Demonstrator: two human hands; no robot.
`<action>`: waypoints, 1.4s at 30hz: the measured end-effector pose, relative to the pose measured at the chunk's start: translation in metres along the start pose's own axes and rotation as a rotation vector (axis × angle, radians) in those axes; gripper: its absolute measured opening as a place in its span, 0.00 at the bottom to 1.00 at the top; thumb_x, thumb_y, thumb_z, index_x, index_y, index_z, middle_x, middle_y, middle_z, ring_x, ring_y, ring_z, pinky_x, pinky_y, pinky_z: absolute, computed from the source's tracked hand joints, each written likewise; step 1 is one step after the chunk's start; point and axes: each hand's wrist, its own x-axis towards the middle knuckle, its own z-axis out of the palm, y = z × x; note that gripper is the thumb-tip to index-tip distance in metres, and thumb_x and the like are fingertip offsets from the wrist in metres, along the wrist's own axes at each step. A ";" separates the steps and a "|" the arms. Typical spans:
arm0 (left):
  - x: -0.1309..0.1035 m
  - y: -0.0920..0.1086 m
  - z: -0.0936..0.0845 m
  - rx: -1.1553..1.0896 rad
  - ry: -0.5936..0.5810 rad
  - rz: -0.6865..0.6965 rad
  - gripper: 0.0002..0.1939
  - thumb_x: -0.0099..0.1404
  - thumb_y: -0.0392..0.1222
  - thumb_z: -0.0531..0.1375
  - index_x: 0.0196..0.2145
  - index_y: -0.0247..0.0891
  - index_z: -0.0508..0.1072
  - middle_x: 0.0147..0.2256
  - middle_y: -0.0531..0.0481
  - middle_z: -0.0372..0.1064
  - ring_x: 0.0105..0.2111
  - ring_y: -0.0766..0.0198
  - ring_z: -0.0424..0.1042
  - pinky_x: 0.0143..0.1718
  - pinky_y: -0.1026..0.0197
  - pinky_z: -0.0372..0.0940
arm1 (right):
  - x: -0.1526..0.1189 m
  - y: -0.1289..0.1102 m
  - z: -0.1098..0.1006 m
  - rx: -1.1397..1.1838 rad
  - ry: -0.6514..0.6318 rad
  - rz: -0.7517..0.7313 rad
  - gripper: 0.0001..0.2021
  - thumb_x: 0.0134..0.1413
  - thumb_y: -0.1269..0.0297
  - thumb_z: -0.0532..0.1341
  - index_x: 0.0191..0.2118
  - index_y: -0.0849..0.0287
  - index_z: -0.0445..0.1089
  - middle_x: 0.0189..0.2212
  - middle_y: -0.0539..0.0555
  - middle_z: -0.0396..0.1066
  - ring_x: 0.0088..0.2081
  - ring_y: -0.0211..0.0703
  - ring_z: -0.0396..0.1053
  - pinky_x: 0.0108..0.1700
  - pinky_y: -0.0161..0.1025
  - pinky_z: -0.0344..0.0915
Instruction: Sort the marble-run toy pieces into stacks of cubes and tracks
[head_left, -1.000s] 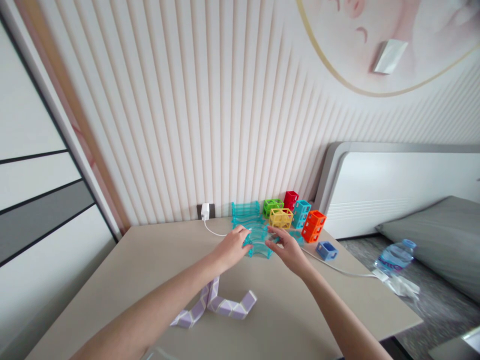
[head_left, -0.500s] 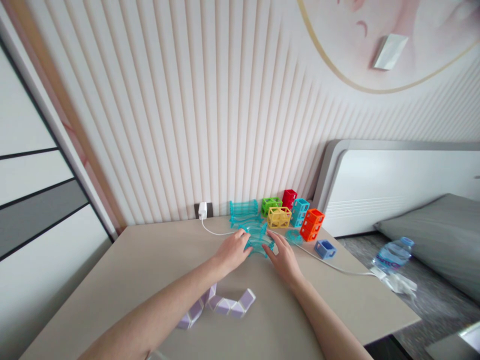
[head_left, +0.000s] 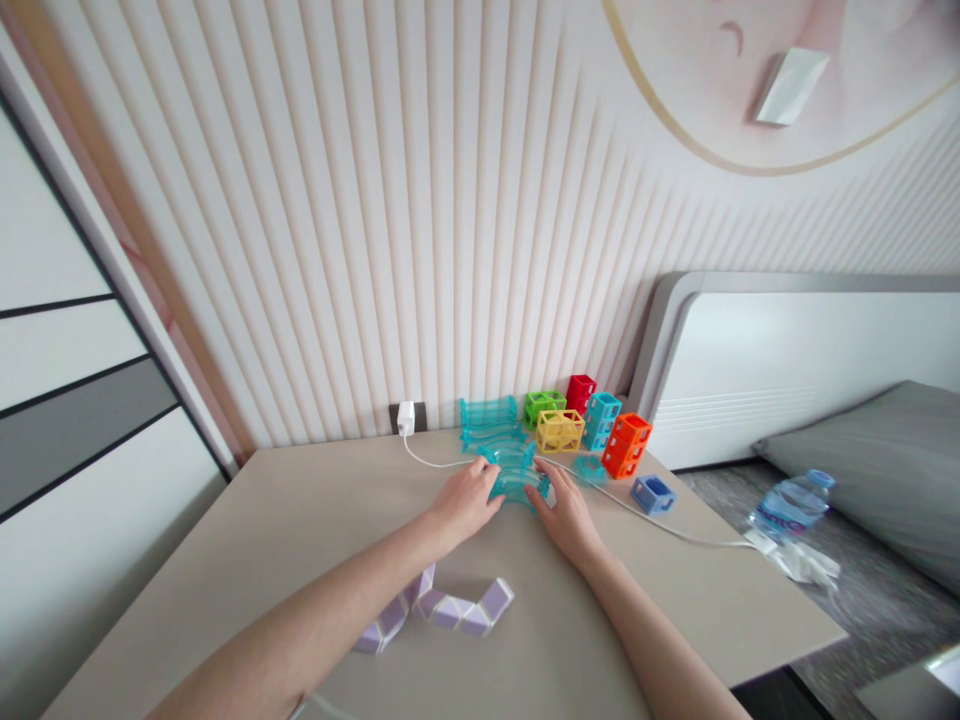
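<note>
Both hands are at a translucent teal curved track piece [head_left: 514,486] on the table. My left hand [head_left: 469,495] grips its left edge, thumb toward me and fingers bent over the side. On the opposite edge, my right hand [head_left: 561,507] holds it between thumb and fingers. Just behind, a similar teal piece [head_left: 510,457] appears to adjoin it, and a taller teal ribbed piece [head_left: 489,415] stands near the wall. A small round teal piece [head_left: 589,468] lies right of my right hand. In front, a lilac snake puzzle [head_left: 461,612] is partly hidden by my left forearm.
Green [head_left: 543,407], yellow [head_left: 559,431], red [head_left: 581,393], light-blue [head_left: 601,420] and orange [head_left: 627,446] frame blocks stand at the back right. A blue block [head_left: 653,494] sits nearer. A white cable [head_left: 675,535] runs from the wall charger [head_left: 406,418] across the table [head_left: 315,510].
The camera view has shifted slightly. Both hands stay on the teal track piece with almost no visible movement.
</note>
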 end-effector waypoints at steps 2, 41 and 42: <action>-0.001 0.001 -0.001 0.008 0.001 -0.009 0.15 0.67 0.40 0.63 0.51 0.39 0.71 0.50 0.40 0.71 0.51 0.49 0.75 0.52 0.52 0.69 | -0.002 0.001 0.000 -0.001 0.006 0.014 0.25 0.62 0.53 0.60 0.63 0.54 0.65 0.53 0.61 0.73 0.55 0.55 0.72 0.59 0.54 0.66; -0.006 -0.009 -0.026 -0.087 0.157 -0.064 0.26 0.72 0.48 0.57 0.63 0.35 0.60 0.55 0.34 0.72 0.54 0.48 0.74 0.54 0.51 0.68 | -0.008 0.000 -0.005 -0.047 0.170 0.045 0.29 0.61 0.50 0.61 0.63 0.57 0.63 0.57 0.64 0.70 0.58 0.59 0.68 0.60 0.59 0.64; -0.013 -0.014 -0.035 -0.119 0.204 -0.035 0.24 0.73 0.48 0.55 0.62 0.35 0.61 0.56 0.35 0.71 0.55 0.49 0.74 0.55 0.50 0.68 | -0.009 -0.006 -0.011 -0.063 0.235 0.000 0.26 0.62 0.51 0.60 0.61 0.57 0.65 0.56 0.64 0.70 0.57 0.59 0.68 0.59 0.59 0.64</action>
